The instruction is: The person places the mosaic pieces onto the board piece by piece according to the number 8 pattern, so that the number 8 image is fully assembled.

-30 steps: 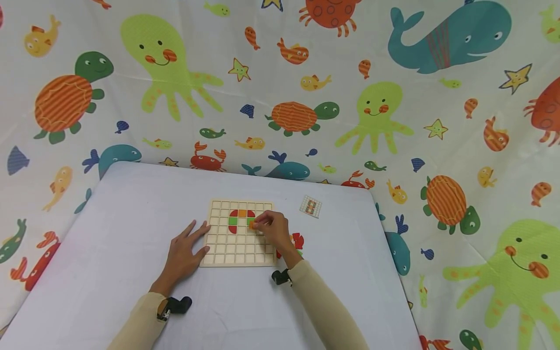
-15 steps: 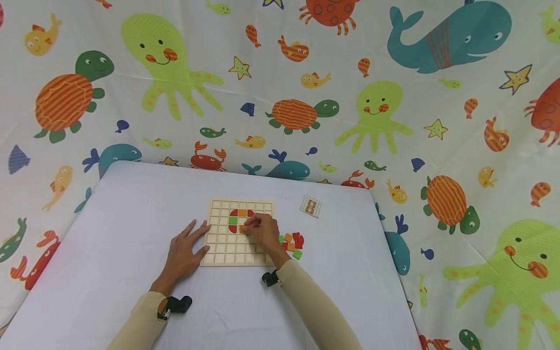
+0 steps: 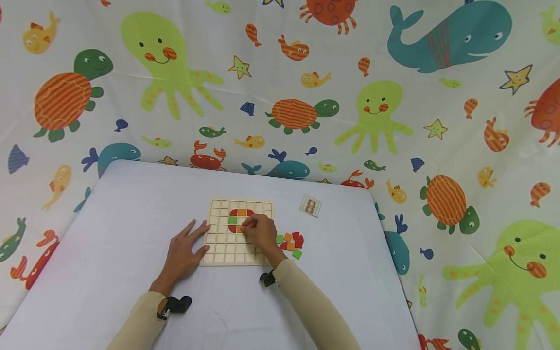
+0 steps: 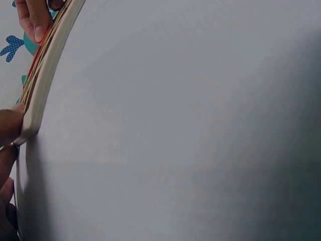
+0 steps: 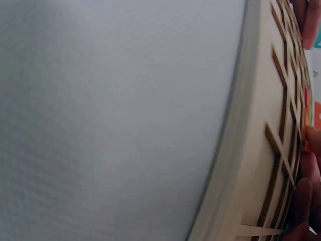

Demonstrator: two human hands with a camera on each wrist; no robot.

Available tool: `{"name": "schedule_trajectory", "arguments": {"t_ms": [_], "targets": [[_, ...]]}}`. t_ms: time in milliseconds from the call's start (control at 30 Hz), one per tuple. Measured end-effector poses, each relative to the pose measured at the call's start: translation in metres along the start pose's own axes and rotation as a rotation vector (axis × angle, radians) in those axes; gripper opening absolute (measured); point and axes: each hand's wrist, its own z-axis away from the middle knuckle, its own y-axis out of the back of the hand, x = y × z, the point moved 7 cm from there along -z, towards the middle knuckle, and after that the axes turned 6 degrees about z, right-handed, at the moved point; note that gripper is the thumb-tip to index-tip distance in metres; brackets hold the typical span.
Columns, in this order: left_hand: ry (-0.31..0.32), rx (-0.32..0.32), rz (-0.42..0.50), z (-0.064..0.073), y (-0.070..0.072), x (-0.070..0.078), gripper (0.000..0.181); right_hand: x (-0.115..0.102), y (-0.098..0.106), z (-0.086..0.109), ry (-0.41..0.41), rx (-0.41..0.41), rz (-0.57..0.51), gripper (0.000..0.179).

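A wooden grid board [image 3: 218,250] lies on the white table. My left hand [image 3: 183,250] rests at its left edge with fingers spread, and the left wrist view shows fingertips [image 4: 10,125] at the board's corner. My right hand [image 3: 261,233] is over the board's middle, thumb and fingertips pinching an orange square tile [image 3: 239,229] at a cell beside a red rounded tile [image 3: 232,228]. Above that red tile sit a green square tile [image 3: 233,220] and another red one, with a second orange tile [image 3: 242,212] in the top row. The right hand hides cells beneath it.
Loose red, orange and green tiles [image 3: 290,246] lie in a small pile just right of the board. Farther back on the right is a small pattern card [image 3: 311,206] with a printed grid. A sea-animal cloth [image 3: 262,63] hangs behind the table.
My right hand has moved left across the board, carrying the orange tile to the cell beside the lower red tile. The loose pile has come into fuller view. My left hand stays put.
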Motion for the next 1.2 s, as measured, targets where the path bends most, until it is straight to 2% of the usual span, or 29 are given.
{"name": "schedule_trajectory", "arguments": {"t_ms": [167, 300, 567, 867, 1200], "targets": [[-0.004, 0.002, 0.001, 0.0, -0.001, 0.0, 0.063, -0.003, 0.002, 0.0, 0.038, 0.006, 0.014, 0.006], [-0.01, 0.002, -0.001, 0.0, -0.001, 0.001, 0.063, 0.001, 0.005, 0.0, 0.044, 0.013, -0.029, 0.006], [-0.016, 0.014, -0.007, 0.0, 0.001, 0.001, 0.063, 0.021, 0.028, -0.002, 0.066, 0.04, -0.131, 0.008], [-0.02, 0.014, -0.01, 0.001, -0.001, 0.0, 0.062, 0.056, 0.062, 0.003, -0.015, 0.062, -0.183, 0.012], [-0.027, 0.014, -0.005, 0.001, 0.001, 0.003, 0.062, 0.098, 0.093, 0.013, -0.128, 0.109, -0.179, 0.009]]}}
